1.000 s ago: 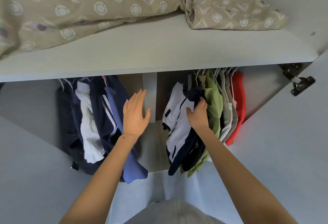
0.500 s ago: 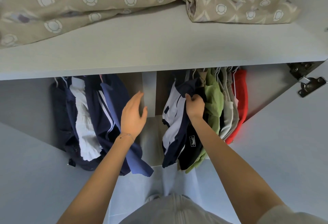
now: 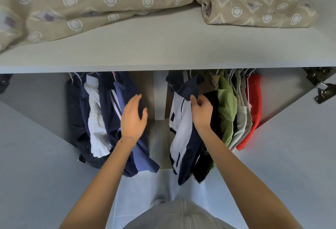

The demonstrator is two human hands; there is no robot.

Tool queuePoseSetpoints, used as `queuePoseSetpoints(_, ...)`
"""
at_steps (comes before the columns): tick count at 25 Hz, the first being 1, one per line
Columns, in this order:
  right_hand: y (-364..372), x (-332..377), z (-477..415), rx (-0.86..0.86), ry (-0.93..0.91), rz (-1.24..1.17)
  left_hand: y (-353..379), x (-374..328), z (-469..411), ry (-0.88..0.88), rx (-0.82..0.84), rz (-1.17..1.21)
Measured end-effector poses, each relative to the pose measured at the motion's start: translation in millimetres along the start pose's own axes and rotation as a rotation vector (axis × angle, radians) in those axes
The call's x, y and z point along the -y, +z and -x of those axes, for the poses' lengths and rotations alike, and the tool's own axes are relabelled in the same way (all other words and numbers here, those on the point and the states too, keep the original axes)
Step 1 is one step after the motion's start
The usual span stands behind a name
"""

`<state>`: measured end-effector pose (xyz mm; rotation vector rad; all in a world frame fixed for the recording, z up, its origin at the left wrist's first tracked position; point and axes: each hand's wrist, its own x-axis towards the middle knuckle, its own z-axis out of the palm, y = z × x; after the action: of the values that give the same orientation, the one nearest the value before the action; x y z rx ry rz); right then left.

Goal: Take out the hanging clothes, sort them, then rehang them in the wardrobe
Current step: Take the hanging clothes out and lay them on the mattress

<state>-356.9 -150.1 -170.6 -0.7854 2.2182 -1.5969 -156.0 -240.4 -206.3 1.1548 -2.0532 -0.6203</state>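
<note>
Two bunches of clothes hang under the wardrobe shelf. My right hand pinches the dark collar edge of a navy and white top at the left end of the right bunch. Beside it hang a black garment, a green one, pale ones and a red one. My left hand hovers with relaxed fingers in front of a blue garment at the right end of the left bunch, holding nothing. That bunch also holds navy pieces and a white top.
A beige patterned quilt lies on the shelf above the clothes. A pale vertical divider stands between the two bunches. Open wardrobe doors flank both sides, with a metal hinge at the right. Tiled floor shows below.
My right hand has shifted its grip up to the navy collar of the navy and white top. My left hand has curled slightly and stayed near the blue garment.
</note>
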Motion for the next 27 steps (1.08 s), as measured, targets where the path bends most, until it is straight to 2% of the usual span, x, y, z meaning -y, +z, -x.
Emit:
queuePoseSetpoints(5, -2, 7, 17, 0.063, -0.076, -0.054, -15, 14, -13, -0.107, -0.063, 0.043)
queuePoseSetpoints(10, -4, 14, 25, 0.093, -0.079, -0.052, -24, 28, -60, -0.441, -0.062, 0.242)
queuePoseSetpoints(14, -7, 9, 32, 0.095, -0.033, -0.039, -22, 39, -84, -0.501, -0.039, 0.262)
queuePoseSetpoints(17, -11, 6, 34, 0.107, -0.038, -0.018, -17, 46, -105, -0.573, -0.064, 0.405)
queuePoseSetpoints(20, -14, 7, 34, 0.116, -0.044, -0.001, -16, 50, -116, -0.642, 0.012, 0.650)
queuePoseSetpoints(23, -13, 10, 34, 0.112, -0.049, 0.000, -17, 37, -106, -0.613, 0.077, 0.951)
queuePoseSetpoints(27, -9, 13, 33, 0.102, -0.042, 0.015, -28, 6, -89, -0.508, 0.150, 1.108)
